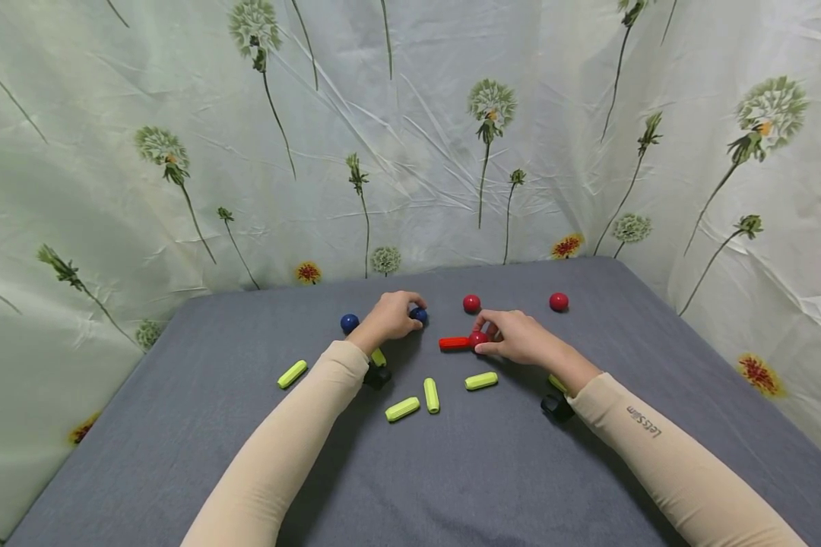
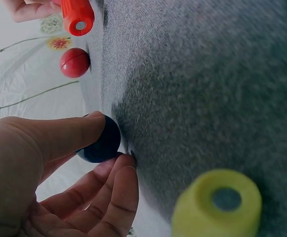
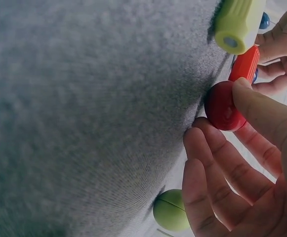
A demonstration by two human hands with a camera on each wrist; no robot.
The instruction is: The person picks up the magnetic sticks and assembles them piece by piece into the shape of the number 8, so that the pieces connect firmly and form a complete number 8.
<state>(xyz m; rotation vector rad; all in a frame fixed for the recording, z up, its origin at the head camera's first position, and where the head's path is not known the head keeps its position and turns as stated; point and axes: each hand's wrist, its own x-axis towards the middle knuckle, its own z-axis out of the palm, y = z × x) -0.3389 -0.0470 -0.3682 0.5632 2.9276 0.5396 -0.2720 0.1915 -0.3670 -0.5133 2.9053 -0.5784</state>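
My left hand (image 1: 391,315) pinches a dark blue ball (image 1: 419,315) between thumb and fingers; the left wrist view shows the thumb on top of this ball (image 2: 101,143). My right hand (image 1: 516,336) holds a glossy red ball (image 1: 479,340) by thumb and fingertips, close over the cloth. Against that ball sits one end of a short ridged red rod (image 1: 454,344), which points toward the left hand. The rod's other end (image 2: 79,22) has a round grey metal centre in the left wrist view.
Beside the left hand lies another blue ball (image 1: 350,324). Two red balls, one nearer (image 1: 472,304) and one farther right (image 1: 559,301), lie behind. Several yellow-green rods (image 1: 402,410) are scattered in front. A green ball (image 3: 172,210) shows in the right wrist view. Flowered fabric (image 1: 424,152) hangs behind.
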